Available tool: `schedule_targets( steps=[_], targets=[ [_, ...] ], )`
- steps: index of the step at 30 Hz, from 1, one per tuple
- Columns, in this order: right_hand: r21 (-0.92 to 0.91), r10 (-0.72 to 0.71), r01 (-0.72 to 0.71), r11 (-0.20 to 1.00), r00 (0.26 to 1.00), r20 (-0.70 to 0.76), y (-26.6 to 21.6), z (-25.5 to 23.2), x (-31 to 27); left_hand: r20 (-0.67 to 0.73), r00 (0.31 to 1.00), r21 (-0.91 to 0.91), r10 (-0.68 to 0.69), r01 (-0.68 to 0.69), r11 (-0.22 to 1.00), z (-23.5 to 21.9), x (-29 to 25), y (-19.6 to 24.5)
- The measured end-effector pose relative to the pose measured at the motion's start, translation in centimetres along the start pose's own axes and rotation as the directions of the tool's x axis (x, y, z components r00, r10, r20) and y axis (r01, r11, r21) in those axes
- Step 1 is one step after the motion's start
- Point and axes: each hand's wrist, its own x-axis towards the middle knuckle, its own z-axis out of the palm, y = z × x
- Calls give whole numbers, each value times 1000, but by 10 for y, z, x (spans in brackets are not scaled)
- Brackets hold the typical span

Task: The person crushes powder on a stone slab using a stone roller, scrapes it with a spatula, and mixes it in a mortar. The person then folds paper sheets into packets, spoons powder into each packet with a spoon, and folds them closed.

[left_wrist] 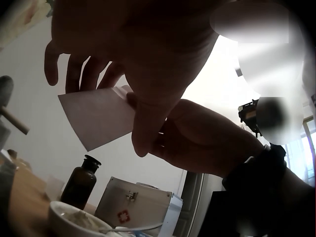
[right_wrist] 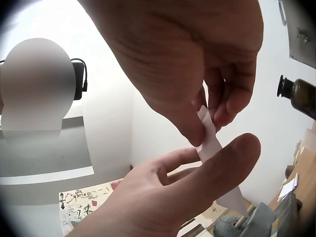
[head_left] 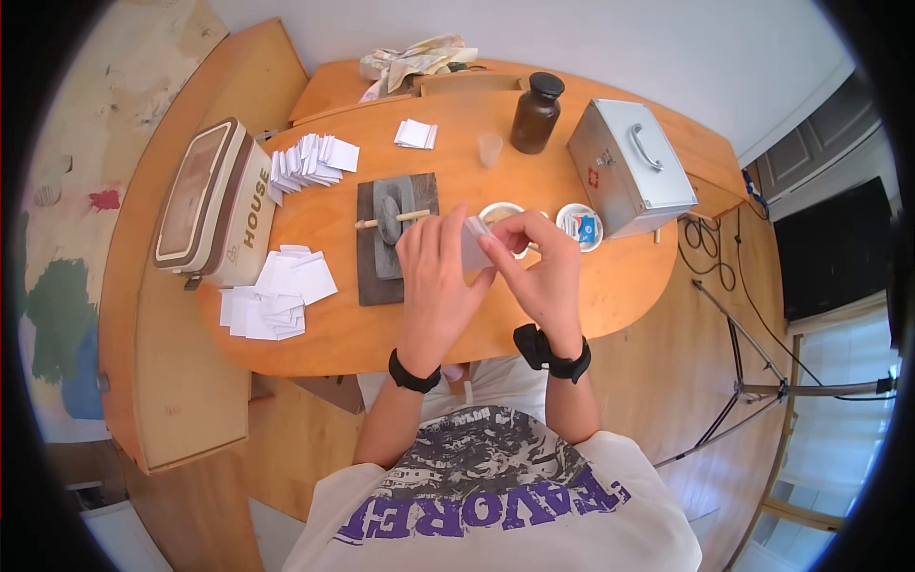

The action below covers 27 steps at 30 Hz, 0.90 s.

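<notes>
Above the table, a small white folded paper (head_left: 474, 246) is held between both hands. The left hand (head_left: 434, 286) has its fingers behind the paper and its thumb in front, as the right wrist view shows. With thumb and index finger, the right hand (head_left: 545, 276) pinches the paper's upper edge, where a narrow fold shows in the left wrist view on the paper (left_wrist: 96, 118). Under the hands, a stone grinding boat (head_left: 389, 267) with a wooden-handled wheel lies on a dark board. Behind the hands is a white bowl (head_left: 501, 212), partly hidden.
Stacks of white papers (head_left: 281, 291) lie at the left beside a HOUSE box (head_left: 214, 205); a smaller stack (head_left: 416, 134) is farther back. A dark bottle (head_left: 537, 114), a plastic cup (head_left: 489, 150), a metal case (head_left: 634, 167) and a bowl of packets (head_left: 579, 228) stand behind and right.
</notes>
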Motion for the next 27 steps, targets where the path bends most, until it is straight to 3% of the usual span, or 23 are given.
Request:
schedule_targets(
  steps=[2,4,11,14,16,17,19,24,27],
  targets=[
    [-34,-43,43,999,999,-5,-3,-3,-4,12,999,-58,-51,51,997,7,1,-3],
    [-205,-252,246,947,968,-2,2,-6,-10,-3,999,-50,-33,33,998,9,0,-1],
    [-216,-294,296,930,955,44,4,-2,-11,-79,996,-149,-35,23,989,13,-5,-3],
    [-134,-240,249,959,968,77,6,2,-11,-160,987,-160,10,-36,986,15,-5,-11],
    [105,-165,150,983,974,152,3,7,-13,-159,987,-185,12,-42,982,15,-8,-19],
    [106,-163,147,983,974,156,-1,10,-13,-159,987,-209,20,-53,976,15,-9,-22],
    [-43,-189,199,979,965,180,-12,14,-13,-151,988,-213,23,-55,975,14,-11,-30],
    [-150,-258,282,947,952,163,-12,23,-12,-138,990,-303,-35,-9,953,16,-10,-32],
    [-192,-287,323,927,938,193,-10,18,-10,-127,991,-235,28,-58,970,10,-6,-28]
  ],
)
